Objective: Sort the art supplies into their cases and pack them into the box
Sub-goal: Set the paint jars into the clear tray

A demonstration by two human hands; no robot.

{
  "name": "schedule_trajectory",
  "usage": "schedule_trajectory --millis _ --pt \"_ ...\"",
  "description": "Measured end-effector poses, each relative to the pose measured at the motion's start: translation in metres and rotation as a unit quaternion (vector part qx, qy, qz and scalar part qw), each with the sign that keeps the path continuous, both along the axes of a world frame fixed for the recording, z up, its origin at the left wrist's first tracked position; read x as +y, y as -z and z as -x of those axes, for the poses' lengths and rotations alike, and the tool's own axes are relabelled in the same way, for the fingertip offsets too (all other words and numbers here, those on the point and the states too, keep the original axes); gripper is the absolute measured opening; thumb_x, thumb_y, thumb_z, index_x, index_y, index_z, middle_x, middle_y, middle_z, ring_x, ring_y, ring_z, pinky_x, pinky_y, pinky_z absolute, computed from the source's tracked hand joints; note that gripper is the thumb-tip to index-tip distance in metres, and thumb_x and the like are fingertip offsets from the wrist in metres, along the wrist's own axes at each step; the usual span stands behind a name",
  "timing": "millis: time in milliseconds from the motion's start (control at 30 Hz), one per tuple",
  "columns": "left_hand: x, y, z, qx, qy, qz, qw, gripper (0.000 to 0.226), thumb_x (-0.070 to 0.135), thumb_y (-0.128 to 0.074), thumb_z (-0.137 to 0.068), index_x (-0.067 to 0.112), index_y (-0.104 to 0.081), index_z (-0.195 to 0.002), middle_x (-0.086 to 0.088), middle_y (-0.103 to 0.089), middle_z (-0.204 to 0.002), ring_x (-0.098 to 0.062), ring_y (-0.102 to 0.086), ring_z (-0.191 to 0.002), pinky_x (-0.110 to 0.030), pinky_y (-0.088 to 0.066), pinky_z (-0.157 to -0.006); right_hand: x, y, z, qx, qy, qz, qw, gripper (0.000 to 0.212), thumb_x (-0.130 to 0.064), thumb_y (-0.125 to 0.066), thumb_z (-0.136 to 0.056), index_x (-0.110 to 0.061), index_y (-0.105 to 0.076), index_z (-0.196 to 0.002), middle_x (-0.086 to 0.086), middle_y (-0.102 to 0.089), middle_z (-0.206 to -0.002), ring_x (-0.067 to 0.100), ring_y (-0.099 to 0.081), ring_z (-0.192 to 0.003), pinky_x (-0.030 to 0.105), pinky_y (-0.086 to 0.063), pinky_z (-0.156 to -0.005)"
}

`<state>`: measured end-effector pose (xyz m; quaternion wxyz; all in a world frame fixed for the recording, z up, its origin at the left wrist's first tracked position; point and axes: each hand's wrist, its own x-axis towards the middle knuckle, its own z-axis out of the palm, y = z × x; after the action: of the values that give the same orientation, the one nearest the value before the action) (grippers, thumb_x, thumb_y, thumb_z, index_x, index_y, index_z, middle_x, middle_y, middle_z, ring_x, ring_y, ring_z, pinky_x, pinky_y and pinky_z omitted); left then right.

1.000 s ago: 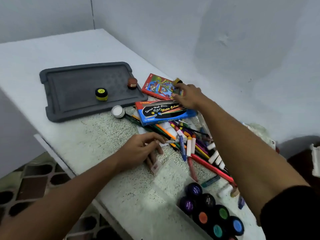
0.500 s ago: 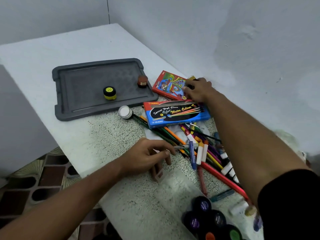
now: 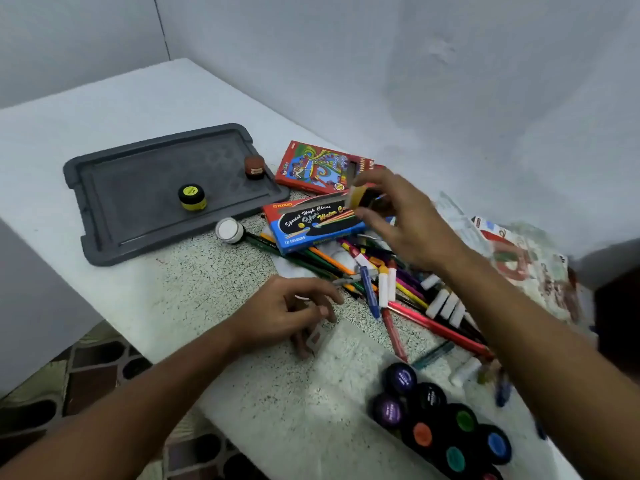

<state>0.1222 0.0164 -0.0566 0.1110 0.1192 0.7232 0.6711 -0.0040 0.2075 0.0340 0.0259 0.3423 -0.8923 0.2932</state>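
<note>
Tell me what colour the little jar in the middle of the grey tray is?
Yellow with a black lid, seen in the head view.

Your right hand (image 3: 405, 216) is raised above the worktop (image 3: 214, 299), arm reaching in from the lower right with a dark sleeve at the upper arm. Its thumb and fingers pinch a small yellow-and-black pot (image 3: 362, 197), palm turned left. Your left hand (image 3: 291, 313) lies low on the worktop, nearer you than the right, forearm bare, fingers loosely curled, fingertips touching a small clear piece (image 3: 317, 336).
</note>
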Motion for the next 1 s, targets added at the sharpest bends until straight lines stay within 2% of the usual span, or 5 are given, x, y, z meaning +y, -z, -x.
schedule_trajectory --millis 67,200,433,800,1000 --pt "0.000 0.002 -0.001 0.027 0.011 0.015 0.999 0.023 0.001 -0.061 -0.089 0.008 -0.068 -0.110 -0.013 -0.070 -0.094 -0.025 -0.068 -0.060 -0.040 -0.058 -0.049 0.020 -0.003 -0.043 -0.073 0.010 0.017 0.997 0.050 -0.019 -0.072 -0.084 -0.031 -0.044 -0.123 -0.006 -0.058 -0.100 0.015 -0.063 -0.082 0.031 -0.053 -0.075" --pt "-0.001 0.004 -0.005 0.078 0.024 0.048 0.996 0.022 -0.002 -0.064 -0.085 0.006 -0.069 -0.106 -0.002 -0.071 -0.091 -0.026 -0.069 -0.056 -0.040 -0.058 -0.048 0.050 -0.002 -0.108 -0.147 0.053 -0.003 0.988 0.038 -0.020 -0.078 -0.079 -0.032 -0.058 -0.109 -0.008 -0.063 -0.091 0.011 -0.062 -0.076 0.039 -0.053 -0.074" --pt "-0.001 0.003 -0.010 0.112 0.015 0.064 0.991 0.016 0.010 -0.065 -0.083 0.008 -0.070 -0.099 -0.011 -0.069 -0.089 -0.030 -0.069 -0.053 -0.039 -0.056 -0.044 0.053 0.015 -0.159 -0.097 0.089 -0.090 0.987 0.040 -0.034 -0.072 -0.084 -0.033 -0.058 -0.121 -0.019 -0.050 -0.114 -0.009 -0.048 -0.093 0.005 -0.036 -0.079" --pt "0.000 -0.002 -0.008 0.056 -0.004 0.065 0.996 0.013 -0.004 -0.065 -0.085 0.008 -0.071 -0.088 -0.014 -0.069 -0.065 -0.034 -0.065 -0.047 -0.042 -0.055 -0.046 0.029 0.036 -0.173 -0.055 0.150 -0.162 0.974 0.041 -0.030 -0.068 -0.085 -0.022 -0.059 -0.124 -0.002 -0.053 -0.122 0.018 -0.048 -0.112 0.024 -0.039 -0.090" --pt "-0.001 0.000 -0.006 0.029 0.003 0.044 0.999 0.022 -0.012 -0.065 -0.082 0.008 -0.072 -0.088 -0.019 -0.071 -0.076 -0.037 -0.068 -0.058 -0.035 -0.057 -0.055 0.025 0.038 -0.172 -0.060 0.158 -0.170 0.971 0.039 -0.026 -0.068 -0.086 -0.019 -0.061 -0.123 0.000 -0.051 -0.122 0.019 -0.044 -0.115 0.027 -0.039 -0.093"
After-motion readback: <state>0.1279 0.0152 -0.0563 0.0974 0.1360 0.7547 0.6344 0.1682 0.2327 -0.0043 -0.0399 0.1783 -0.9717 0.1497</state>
